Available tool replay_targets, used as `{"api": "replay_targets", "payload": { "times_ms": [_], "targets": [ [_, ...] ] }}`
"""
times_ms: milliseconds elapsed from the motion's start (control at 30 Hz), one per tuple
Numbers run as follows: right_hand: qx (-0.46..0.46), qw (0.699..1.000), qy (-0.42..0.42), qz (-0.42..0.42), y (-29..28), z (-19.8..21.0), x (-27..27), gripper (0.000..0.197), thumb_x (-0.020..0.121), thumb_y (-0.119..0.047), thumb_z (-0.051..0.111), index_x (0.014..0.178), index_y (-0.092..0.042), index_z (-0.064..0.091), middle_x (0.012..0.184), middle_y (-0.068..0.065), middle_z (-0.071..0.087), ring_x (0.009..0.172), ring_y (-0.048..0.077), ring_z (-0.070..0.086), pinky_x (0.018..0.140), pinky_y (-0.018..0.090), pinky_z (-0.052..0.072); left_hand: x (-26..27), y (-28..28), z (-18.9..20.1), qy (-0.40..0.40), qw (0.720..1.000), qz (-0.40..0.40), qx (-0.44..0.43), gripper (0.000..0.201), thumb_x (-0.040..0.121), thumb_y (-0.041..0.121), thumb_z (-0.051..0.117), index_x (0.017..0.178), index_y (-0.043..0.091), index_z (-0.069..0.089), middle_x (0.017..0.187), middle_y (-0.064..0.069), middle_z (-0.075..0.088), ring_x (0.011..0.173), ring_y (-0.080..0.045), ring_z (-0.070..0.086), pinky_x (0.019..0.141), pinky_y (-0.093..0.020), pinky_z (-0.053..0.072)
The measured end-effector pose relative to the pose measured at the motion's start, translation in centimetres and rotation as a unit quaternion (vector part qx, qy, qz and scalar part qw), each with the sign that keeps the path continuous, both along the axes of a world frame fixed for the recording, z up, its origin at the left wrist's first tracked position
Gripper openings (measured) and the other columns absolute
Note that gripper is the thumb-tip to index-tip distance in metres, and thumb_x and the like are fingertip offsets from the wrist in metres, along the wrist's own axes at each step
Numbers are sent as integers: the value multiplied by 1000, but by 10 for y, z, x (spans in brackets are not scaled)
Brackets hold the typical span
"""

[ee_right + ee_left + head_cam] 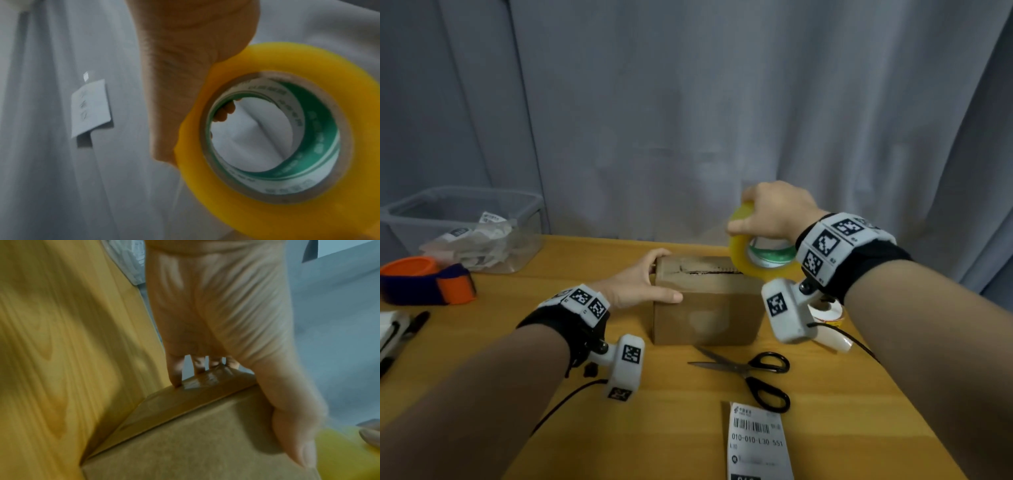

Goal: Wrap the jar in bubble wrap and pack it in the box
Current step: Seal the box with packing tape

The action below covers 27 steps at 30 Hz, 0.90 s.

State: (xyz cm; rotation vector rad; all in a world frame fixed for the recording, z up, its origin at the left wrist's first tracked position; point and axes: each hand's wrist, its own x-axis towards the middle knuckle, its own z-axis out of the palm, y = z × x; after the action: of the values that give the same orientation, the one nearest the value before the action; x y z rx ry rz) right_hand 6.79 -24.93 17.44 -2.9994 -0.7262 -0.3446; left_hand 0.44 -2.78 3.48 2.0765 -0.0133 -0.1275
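Observation:
A small brown cardboard box (pixel 709 308) stands mid-table with its top flaps closed and a dark seam along the top. My left hand (pixel 643 284) grips its left end, fingers (pixel 176 369) over the far side and thumb (pixel 296 431) on the near face. My right hand (pixel 767 212) holds a roll of yellow packing tape (pixel 760 253) above the box's right top edge. In the right wrist view the tape roll (pixel 273 141) has a green-and-white core and fingers curl round its rim. The jar and bubble wrap are hidden from sight.
Black-handled scissors (pixel 753 373) lie open in front of the box. A shipping label (pixel 756 442) lies at the near edge. A clear plastic bin (pixel 465 226) with crumpled paper stands back left, an orange-and-purple strap (pixel 428 281) beside it. A white label roll (pixel 825 315) sits right.

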Motion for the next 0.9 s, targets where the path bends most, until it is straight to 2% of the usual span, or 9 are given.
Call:
{"api": "replay_targets", "payload": {
  "times_ms": [67,133,233,300,367,467,533,733,900],
  "targets": [
    [9,1000,0,1,1,1,0,60,75,-62,60,121,-25,59,115,4,64,108,28,56,80,35,40,-1,0,2,8,1000,1,-3,89,69,32,81,138,30,25,123,8,45,127,-13,38,103,-28,35],
    [11,1000,-6,1,1,0,-1,57,74,-62,60,117,-25,60,112,3,64,107,27,56,79,35,38,-2,1,7,15,1000,-8,25,103,58,49,81,140,30,23,127,8,43,129,-14,37,106,-31,34],
    [12,1000,-6,1,-2,-2,0,55,74,-61,60,116,-26,61,111,3,64,107,28,56,78,35,37,-4,-1,20,17,985,-27,168,108,62,60,74,146,24,17,145,1,32,135,-19,33,112,-36,31],
    [19,1000,-3,2,-3,-1,-1,53,74,-60,61,113,-24,62,109,4,65,105,27,56,79,35,39,-3,-7,32,1,940,-42,340,102,77,61,62,150,15,8,159,-4,6,145,-23,11,118,-38,14],
    [22,1000,-2,1,-2,-1,-1,51,73,-60,61,109,-24,64,105,4,65,101,27,56,77,34,39,-3,-14,42,3,878,-63,474,103,81,69,47,150,9,-1,159,-7,-12,147,-21,-6,119,-36,1],
    [18,1000,0,-1,-1,0,-1,49,73,-60,61,106,-23,64,102,3,65,96,25,56,75,33,39,1,-22,48,38,819,-72,568,110,78,79,32,149,5,-9,156,-12,-19,146,-23,-14,120,-37,-3],
    [13,1000,0,-2,-1,0,-1,52,73,-60,60,109,-23,64,104,3,65,101,27,57,77,34,40,1,-29,49,58,801,-76,591,118,73,86,25,147,3,-14,155,-13,-23,145,-25,-18,120,-38,-5],
    [-28,999,-31,17,7,-3,-3,54,71,-63,59,106,-22,64,101,5,66,99,29,59,75,34,40,9,-51,44,55,802,-86,589,126,68,89,26,146,-1,-14,154,-19,-22,145,-29,-15,120,-39,-3],
    [-50,997,-51,27,17,-6,-2,48,71,-62,60,98,-21,65,92,3,63,95,28,59,73,33,36,8,-54,42,54,825,-80,556,121,73,84,33,147,1,-13,155,-18,-20,146,-30,-11,120,-39,0]
  ]
}}
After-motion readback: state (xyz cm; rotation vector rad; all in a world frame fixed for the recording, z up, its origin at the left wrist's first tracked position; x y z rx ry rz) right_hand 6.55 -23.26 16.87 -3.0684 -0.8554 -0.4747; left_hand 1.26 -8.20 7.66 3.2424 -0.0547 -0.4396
